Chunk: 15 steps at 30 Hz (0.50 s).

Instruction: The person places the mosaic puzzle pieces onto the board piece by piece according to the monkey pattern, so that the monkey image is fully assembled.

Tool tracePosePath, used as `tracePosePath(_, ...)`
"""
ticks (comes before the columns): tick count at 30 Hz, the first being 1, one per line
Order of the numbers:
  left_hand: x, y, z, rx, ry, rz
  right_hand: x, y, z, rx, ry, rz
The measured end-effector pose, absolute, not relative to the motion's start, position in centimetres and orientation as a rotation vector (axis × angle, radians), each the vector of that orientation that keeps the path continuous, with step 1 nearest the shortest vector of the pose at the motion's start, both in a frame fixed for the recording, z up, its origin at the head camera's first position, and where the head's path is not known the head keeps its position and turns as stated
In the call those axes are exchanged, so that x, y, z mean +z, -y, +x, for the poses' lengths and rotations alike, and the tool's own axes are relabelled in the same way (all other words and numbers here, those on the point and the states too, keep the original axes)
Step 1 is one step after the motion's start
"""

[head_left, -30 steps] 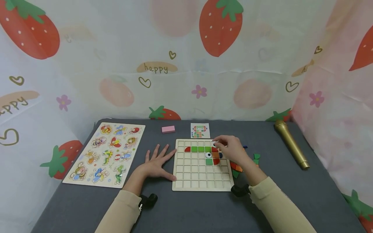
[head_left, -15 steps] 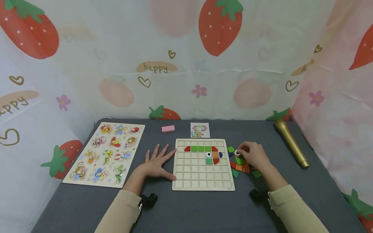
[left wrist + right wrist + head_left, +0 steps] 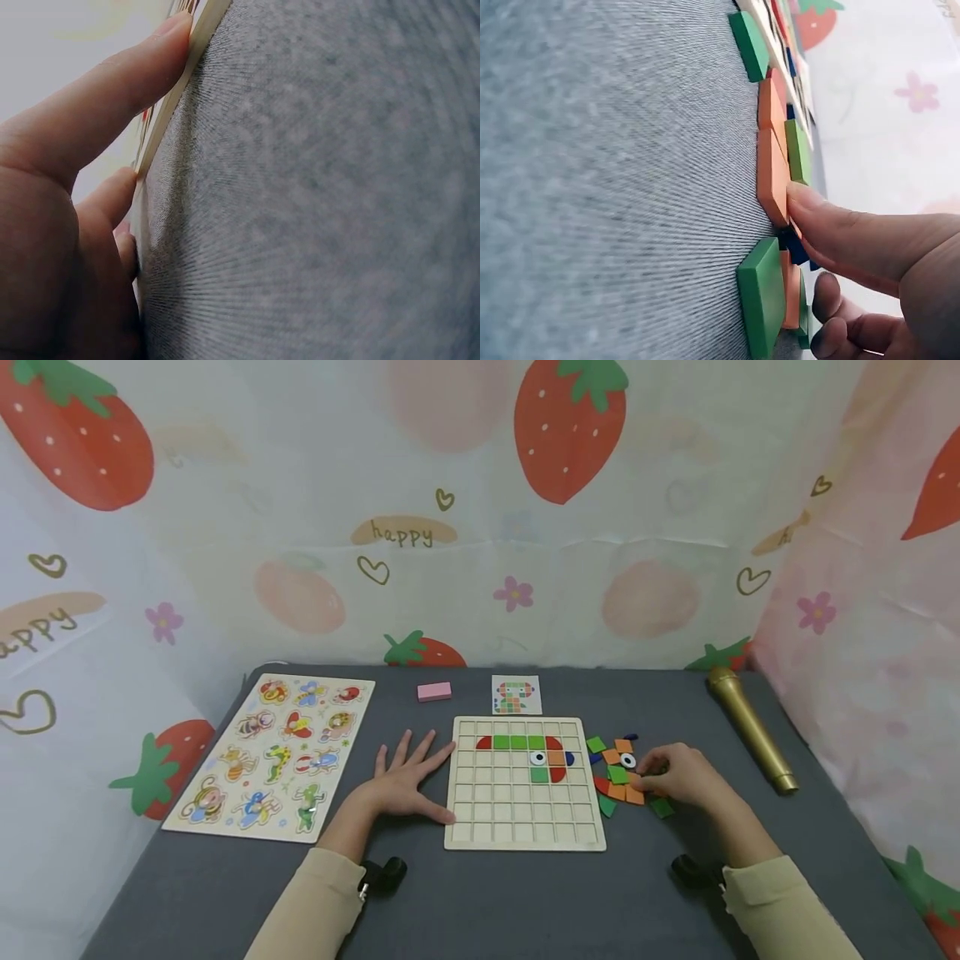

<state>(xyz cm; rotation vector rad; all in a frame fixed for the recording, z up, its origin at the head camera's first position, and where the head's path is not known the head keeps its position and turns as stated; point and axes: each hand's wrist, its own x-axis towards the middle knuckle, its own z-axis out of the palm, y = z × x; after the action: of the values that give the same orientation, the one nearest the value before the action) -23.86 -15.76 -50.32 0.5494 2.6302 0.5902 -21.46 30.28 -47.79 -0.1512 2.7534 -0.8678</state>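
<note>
My left hand (image 3: 401,787) lies spread on the dark cloth, thumb and index fingertips at the left edge of the wooden grid board (image 3: 502,814). On the board sit red, green, orange and blue tiles and one eye tile (image 3: 537,758). To the right, my right hand (image 3: 681,774) reaches with curled fingers into a loose pile of tiles. Its thumb (image 3: 810,201) touches an orange tile (image 3: 772,176) in the right wrist view. A second eye tile (image 3: 627,761) lies by the fingertips. The index fingertip is hidden, so I cannot tell whether it pinches a tile.
Behind the board lie a small pattern card (image 3: 516,695) and a pink block (image 3: 434,692). A board of cartoon insects (image 3: 255,814) is at the left. A gold microphone (image 3: 750,731) lies at the right. Strawberry-print cloth (image 3: 480,568) hangs round the table.
My right hand has moved right from the board's upper right corner to the tile pile. The eye tile at its fingers has gone from the board to the pile. My left hand stays put.
</note>
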Motion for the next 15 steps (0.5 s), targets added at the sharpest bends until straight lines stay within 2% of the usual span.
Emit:
tracePosePath(7, -50.2, 15.6, -23.8, 0.588, -2.626, 0.547, -47.3, -30.0, -21.9, -0.938, -2.729, -0.13)
tracePosePath(15, -50.1, 15.6, -23.7, 0.586, -2.634, 0.538, -45.3, -26.7, -22.8, -1.016, -2.813, -0.161)
